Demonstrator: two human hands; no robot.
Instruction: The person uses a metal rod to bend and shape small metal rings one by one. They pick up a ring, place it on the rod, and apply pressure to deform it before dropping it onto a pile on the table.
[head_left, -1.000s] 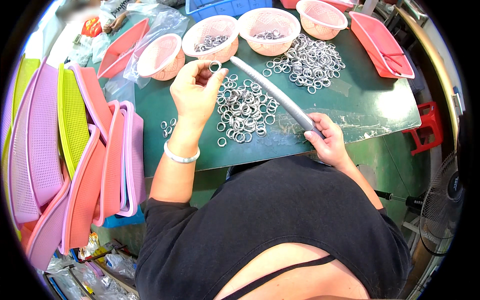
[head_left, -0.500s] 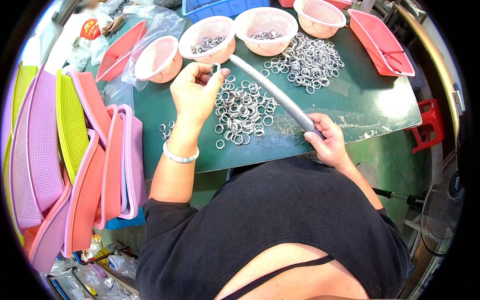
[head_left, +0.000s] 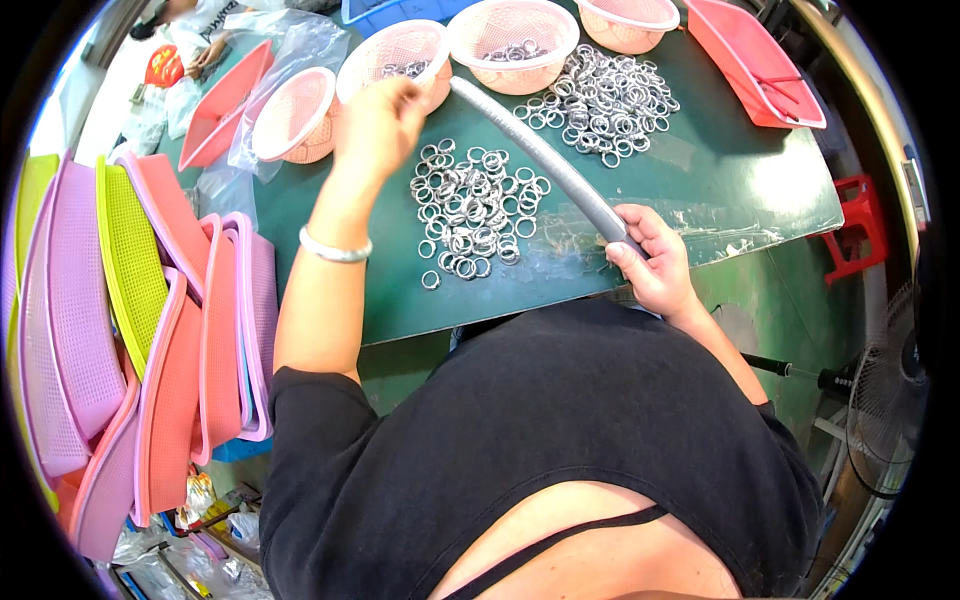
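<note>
My right hand point(head_left: 655, 262) grips the thick end of a grey, tapered ring mandrel point(head_left: 545, 155), which slants away to the upper left over the table. No ring shows on its bare length. My left hand point(head_left: 378, 128) is at the near rim of a pink basket point(head_left: 352, 72), its fingers curled together and slightly blurred; whether a ring is between them is hidden. Inside that basket lie several metal rings point(head_left: 408, 69). Between my hands a loose pile of silver rings point(head_left: 475, 205) is spread on the green table point(head_left: 400, 312).
A larger ring pile point(head_left: 610, 100) lies beyond the mandrel. Behind are another pink basket with rings point(head_left: 513, 75), two more pink baskets, and a red tray point(head_left: 750, 65) at the far right. Colourful plastic baskets point(head_left: 130, 260) stack up at my left. A fan point(head_left: 880, 390) stands at right.
My left hand has moved from above the near ring pile, where it pinched a ring, up and left to the pink basket. That ring is out of sight now. The mandrel stays in my right hand.
</note>
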